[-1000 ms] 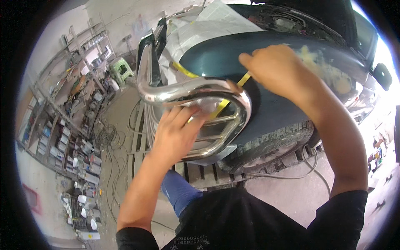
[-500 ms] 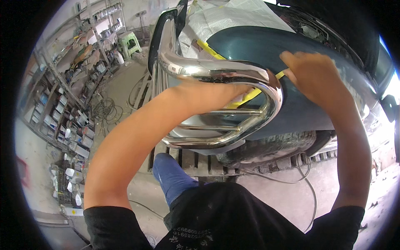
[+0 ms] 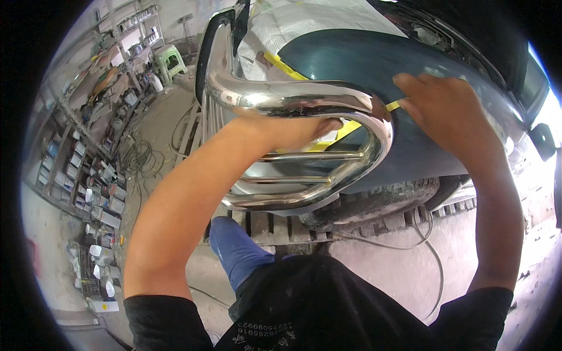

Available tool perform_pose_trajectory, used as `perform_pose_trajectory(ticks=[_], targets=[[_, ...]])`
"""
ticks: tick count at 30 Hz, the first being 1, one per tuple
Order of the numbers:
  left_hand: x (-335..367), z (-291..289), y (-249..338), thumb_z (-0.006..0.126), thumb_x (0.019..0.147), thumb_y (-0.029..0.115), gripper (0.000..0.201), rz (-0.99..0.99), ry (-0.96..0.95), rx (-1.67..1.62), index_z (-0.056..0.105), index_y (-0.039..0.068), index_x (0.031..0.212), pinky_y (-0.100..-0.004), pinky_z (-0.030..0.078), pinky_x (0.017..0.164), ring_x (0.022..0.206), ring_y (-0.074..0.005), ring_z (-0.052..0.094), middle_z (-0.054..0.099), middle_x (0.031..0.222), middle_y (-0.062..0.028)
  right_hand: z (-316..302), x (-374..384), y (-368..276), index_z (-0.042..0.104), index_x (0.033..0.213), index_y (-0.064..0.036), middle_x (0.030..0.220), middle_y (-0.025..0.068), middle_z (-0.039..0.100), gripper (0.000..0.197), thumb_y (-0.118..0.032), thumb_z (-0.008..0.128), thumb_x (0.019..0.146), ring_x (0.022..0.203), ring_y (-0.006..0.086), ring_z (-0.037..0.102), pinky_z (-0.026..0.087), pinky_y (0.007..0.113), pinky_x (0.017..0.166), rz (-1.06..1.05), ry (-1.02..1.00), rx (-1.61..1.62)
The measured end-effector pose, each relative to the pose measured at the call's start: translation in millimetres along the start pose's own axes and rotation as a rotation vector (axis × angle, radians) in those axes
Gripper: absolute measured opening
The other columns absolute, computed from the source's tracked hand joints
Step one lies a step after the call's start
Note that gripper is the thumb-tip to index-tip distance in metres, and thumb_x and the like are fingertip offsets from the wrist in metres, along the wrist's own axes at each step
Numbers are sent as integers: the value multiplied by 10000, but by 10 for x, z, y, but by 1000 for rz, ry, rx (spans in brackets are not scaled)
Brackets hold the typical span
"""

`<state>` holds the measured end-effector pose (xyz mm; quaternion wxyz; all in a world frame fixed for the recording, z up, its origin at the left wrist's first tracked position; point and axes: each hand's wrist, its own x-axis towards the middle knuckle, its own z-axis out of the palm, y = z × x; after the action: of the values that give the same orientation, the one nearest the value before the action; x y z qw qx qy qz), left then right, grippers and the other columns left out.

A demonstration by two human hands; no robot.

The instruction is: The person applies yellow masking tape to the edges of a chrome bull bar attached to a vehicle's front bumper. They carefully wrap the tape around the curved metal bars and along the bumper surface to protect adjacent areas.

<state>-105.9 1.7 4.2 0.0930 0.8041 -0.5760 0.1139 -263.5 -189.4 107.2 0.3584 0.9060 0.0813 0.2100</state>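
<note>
My right hand [image 3: 442, 108] is over a dark blue-grey car fender [image 3: 351, 55], pinching the end of a narrow strip of yellow masking tape [image 3: 393, 106]. The strip runs left behind a chrome guard bar [image 3: 293, 96] at the front of the car. My left hand [image 3: 295, 131] reaches through the loop of this bar, its fingers stretched toward a wider stretch of yellow tape [image 3: 342, 134] along the panel edge. The upper tube hides part of the left hand, and its fingers are slightly blurred. More yellow tape [image 3: 287, 66] borders the fender's far left edge.
White masking paper [image 3: 328, 17] covers the panel beyond the fender. A tyre [image 3: 374, 202] sits below, with a hose [image 3: 436, 251] on the floor. Cluttered shelves [image 3: 76, 158], a coiled cable [image 3: 139, 157] and a green stool [image 3: 170, 63] are at left.
My left hand has drawn back to the left behind the bar, uncovering more tape. The right hand keeps its pinch on the strip. The whole view has shifted slightly.
</note>
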Motion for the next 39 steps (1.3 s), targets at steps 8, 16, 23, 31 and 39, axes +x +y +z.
perform_pose_trajectory(ticks=[8, 16, 23, 31, 39], targets=[[15, 89, 63, 435, 983, 299, 313, -64, 47, -76, 567, 118, 1202, -378, 483, 901, 1063, -252, 606, 611, 1176, -92, 30, -3, 27, 580, 1030, -76, 830, 124, 681, 182, -187, 631, 894, 811, 266, 705, 569, 376, 691, -10, -18, -25], [16, 163, 123, 406, 989, 354, 341, -57, 143, -117, 571, 94, 1136, -391, 469, 904, 1040, -257, 608, 626, 1116, -107, 62, 87, 32, 586, 966, -68, 773, 124, 677, 139, -117, 631, 844, 767, 288, 707, 567, 378, 644, -36, 77, -50], [45, 85, 198, 471, 961, 335, 321, -92, 180, -221, 608, 74, 1088, -446, 492, 835, 931, -356, 630, 663, 1004, -157, 93, 160, 24, 589, 957, -73, 773, 113, 679, 135, -119, 635, 839, 771, 278, 707, 565, 375, 648, -49, 120, -51], [72, 55, 222, 421, 1002, 375, 367, -129, 15, -125, 564, 103, 1204, -415, 477, 893, 1015, -337, 613, 638, 1107, -152, 111, 219, 33, 527, 982, -100, 792, 82, 624, 224, -255, 644, 870, 739, 270, 660, 523, 374, 628, -90, 184, -26], [107, 389, 53, 508, 969, 307, 299, 131, 473, 107, 638, 82, 1117, -441, 496, 818, 938, -354, 641, 675, 987, -162, 81, 248, 6, 537, 976, -105, 802, 76, 636, 214, -246, 651, 862, 748, 260, 667, 531, 363, 640, -82, 193, -29]])
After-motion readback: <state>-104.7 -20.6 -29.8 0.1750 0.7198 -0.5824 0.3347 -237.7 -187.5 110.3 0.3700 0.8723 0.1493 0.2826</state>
